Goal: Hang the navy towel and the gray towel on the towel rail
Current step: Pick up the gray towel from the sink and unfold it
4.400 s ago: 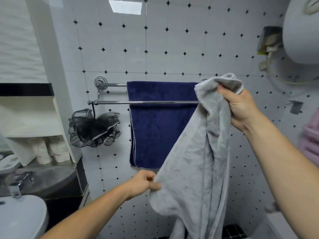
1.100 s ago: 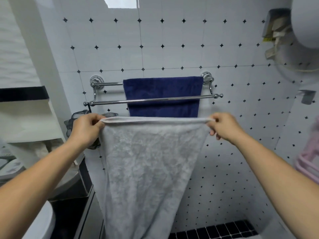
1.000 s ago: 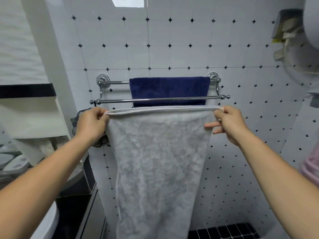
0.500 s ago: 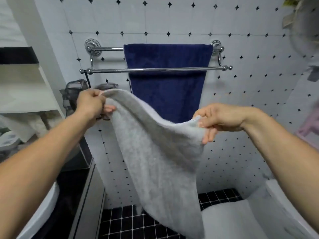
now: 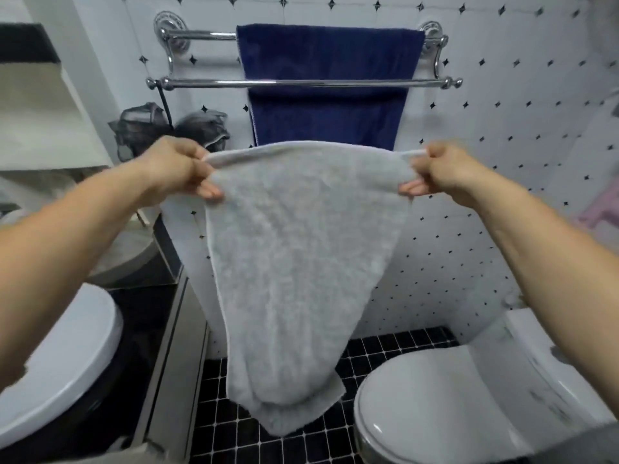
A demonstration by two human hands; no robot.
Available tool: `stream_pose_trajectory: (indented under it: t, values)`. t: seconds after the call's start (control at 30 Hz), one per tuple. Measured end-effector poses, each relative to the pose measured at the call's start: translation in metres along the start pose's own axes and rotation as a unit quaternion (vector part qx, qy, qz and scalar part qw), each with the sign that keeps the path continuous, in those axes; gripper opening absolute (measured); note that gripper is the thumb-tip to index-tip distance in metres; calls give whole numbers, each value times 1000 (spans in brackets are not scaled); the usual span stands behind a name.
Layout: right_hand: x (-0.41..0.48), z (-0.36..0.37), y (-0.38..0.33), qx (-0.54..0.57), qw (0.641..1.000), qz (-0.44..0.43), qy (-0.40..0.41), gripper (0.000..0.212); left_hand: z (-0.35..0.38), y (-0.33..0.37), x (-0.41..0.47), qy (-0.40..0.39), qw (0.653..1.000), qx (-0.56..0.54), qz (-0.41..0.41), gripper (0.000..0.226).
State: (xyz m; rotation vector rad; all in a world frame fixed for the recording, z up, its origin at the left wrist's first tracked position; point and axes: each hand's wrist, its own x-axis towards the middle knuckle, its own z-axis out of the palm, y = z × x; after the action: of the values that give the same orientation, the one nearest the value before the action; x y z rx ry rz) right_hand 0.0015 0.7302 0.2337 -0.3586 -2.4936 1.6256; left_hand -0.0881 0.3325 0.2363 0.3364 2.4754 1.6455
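Observation:
The navy towel (image 5: 328, 72) hangs over the back bar of the chrome double towel rail (image 5: 207, 83) on the tiled wall. The rail's front bar is bare. I hold the gray towel (image 5: 298, 262) spread out by its top edge, below and in front of the rail. My left hand (image 5: 177, 169) pinches its left corner and my right hand (image 5: 442, 172) pinches its right corner. The gray towel hangs down in front of me, its lower end over the black floor tiles.
A black mesh bath sponge (image 5: 157, 125) hangs from the rail's left end. A white toilet (image 5: 445, 403) stands at lower right, a white basin (image 5: 57, 356) at lower left beside a dark cabinet. Something pink (image 5: 599, 209) hangs at the right edge.
The gray towel, bunched in my right hand earlier, is now stretched flat between both hands. Since half a second ago its top edge has pulled taut and level; the view has tipped down.

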Motion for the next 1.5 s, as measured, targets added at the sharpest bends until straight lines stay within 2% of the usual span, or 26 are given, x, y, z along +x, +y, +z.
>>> stream_pose_trajectory:
  t: [0.07,0.1,0.13,0.17,0.23,0.27,0.3,0.33,0.37,0.4,0.43,0.47,0.53,0.57,0.6,0.67,0.7,0.73,0.77,0.83,0.9,1.03,1.17,1.33,1.5]
  values:
    - [-10,-6,3,0,983,28,-183,20,-2,-9,-5,-140,977,154,-40,14]
    - [-16,-9,4,22,970,31,-241,21,-4,-11,-10,-196,963,181,-46,14]
    - [-20,-10,2,46,967,19,-248,16,-8,-12,-11,-197,966,163,-37,15]
    - [-17,-10,-1,74,974,4,-212,9,-12,-11,-8,-153,982,104,-20,17]
    - [-10,-7,-5,71,997,-30,-8,7,-19,-7,-2,-23,999,-23,12,17]
    - [-8,-8,-6,52,997,-38,52,9,-20,-6,1,0,999,-43,21,16]
    - [-9,-8,-8,32,998,-29,37,11,-17,-7,2,-11,999,-31,17,15]
    - [-11,-6,-8,9,999,-14,-47,13,-13,-8,3,-43,999,21,12,14]
    - [-17,-5,-9,-5,987,10,-162,14,-8,-10,3,-80,994,79,8,13]
    - [-22,-5,-8,6,970,24,-243,15,-5,-10,1,-93,989,112,9,13]
    - [-25,-4,-9,34,961,22,-272,11,-5,-10,1,-80,990,117,14,14]
    - [-23,-2,-10,67,968,9,-243,6,-7,-10,3,-43,994,103,23,15]
    - [-11,0,-7,67,997,-16,-45,11,-12,-11,6,29,997,56,32,17]
    - [-8,-1,-5,38,999,-17,15,21,-14,-13,6,46,998,31,30,17]
    - [-7,-2,-3,19,1000,-7,5,26,-14,-13,7,50,998,23,29,17]
    - [-9,0,0,10,989,15,-146,20,-10,-13,7,31,997,63,36,18]
    - [-12,2,1,31,980,22,-196,16,-8,-15,6,17,996,84,36,18]
    - [-11,1,1,52,978,22,-200,14,-8,-15,6,9,995,94,35,18]
    - [-9,2,0,68,984,16,-165,17,-7,-16,5,9,995,95,34,18]
    - [0,1,6,54,997,17,-48,33,-8,-19,4,12,995,97,34,14]
    - [4,1,13,38,999,26,-2,34,-9,-24,5,11,995,92,32,7]
    - [8,5,18,82,996,31,7,14,-9,-36,13,20,997,66,28,10]
    - [11,5,27,95,994,55,-3,28,-8,-47,24,48,999,12,12,7]
    - [32,4,28,113,990,60,64,21,1,-42,40,68,997,-29,8,7]
    - [61,-1,29,210,974,71,39,19,18,-23,54,83,994,-76,-10,11]
